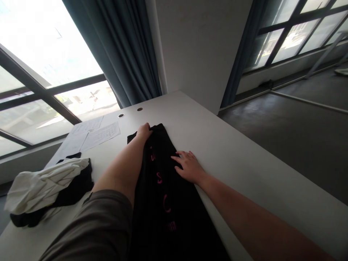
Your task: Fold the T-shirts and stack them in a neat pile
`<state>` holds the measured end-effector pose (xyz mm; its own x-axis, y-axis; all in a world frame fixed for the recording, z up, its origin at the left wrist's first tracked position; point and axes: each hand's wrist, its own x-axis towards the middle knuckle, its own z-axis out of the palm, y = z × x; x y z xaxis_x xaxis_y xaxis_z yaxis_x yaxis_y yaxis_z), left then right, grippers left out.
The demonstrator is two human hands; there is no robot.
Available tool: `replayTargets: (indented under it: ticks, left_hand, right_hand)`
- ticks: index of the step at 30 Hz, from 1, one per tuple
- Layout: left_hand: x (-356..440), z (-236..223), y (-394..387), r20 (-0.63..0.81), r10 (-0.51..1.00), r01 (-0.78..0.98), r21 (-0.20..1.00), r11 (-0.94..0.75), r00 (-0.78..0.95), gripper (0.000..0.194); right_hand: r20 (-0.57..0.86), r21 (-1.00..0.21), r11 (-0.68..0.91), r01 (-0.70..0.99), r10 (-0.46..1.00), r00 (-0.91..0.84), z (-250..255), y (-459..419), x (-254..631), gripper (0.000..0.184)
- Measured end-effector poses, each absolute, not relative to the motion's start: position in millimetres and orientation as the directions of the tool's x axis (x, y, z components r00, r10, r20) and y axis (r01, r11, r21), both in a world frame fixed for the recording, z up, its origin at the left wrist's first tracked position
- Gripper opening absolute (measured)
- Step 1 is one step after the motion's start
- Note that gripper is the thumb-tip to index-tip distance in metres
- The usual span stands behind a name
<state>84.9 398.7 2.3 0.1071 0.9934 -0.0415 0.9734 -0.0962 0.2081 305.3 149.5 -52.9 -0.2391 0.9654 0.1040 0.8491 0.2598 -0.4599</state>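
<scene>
Indoors, tall windows (81, 101) and a blue-grey curtain (119, 47) flank a long white counter (231, 159) above a dark, polished floor (285, 145). A black garment (160, 203) with pink lettering (159, 177) lies lengthwise on the counter in a narrow strip, its near end running out of view and its right side close to the counter's edge. A sideways tug could drag the cloth over that edge, while uneven pressure could skew the strip. To the left, a crumpled bundle of white and black cloth (46, 185) sits just beside the left forearm, where it could catch or be pushed into the garment; sheets of printed paper (100, 136) lie farther up and could be brushed aside. The left arm, in a rolled grey sleeve (87, 228), reaches forward along the garment. The left hand (144, 132) curls over the far end, though it cannot be told whether it pinches the cloth. The right arm angles in from the side, the right hand (189, 166) spread flat, fingers splayed on the garment's edge.
</scene>
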Motion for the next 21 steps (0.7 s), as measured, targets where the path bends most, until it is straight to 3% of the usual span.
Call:
replayTargets:
  ticks: [5,10,16,21]
  left_hand:
    - [100,-8,373,0.060,0.987,0.986,0.067,-0.152,0.148,0.035]
    - [110,-9,341,0.069,0.986,0.988,0.013,-0.156,0.155,0.037]
    - [52,-30,216,0.271,0.932,0.962,0.058,-0.266,0.241,0.053]
    - [-48,-64,80,0.251,0.932,0.942,0.141,-0.304,0.263,0.053]
  right_hand:
    - [0.058,-0.438,0.261,0.860,0.963,-0.263,-52,148,304,0.057]
    - [0.045,-0.426,0.259,0.867,0.963,-0.266,-51,146,304,0.058]
    - [0.053,-0.421,0.293,0.858,0.953,-0.300,-53,145,303,0.062]
    - [0.131,-0.405,0.431,0.806,0.900,-0.416,-51,138,298,0.056]
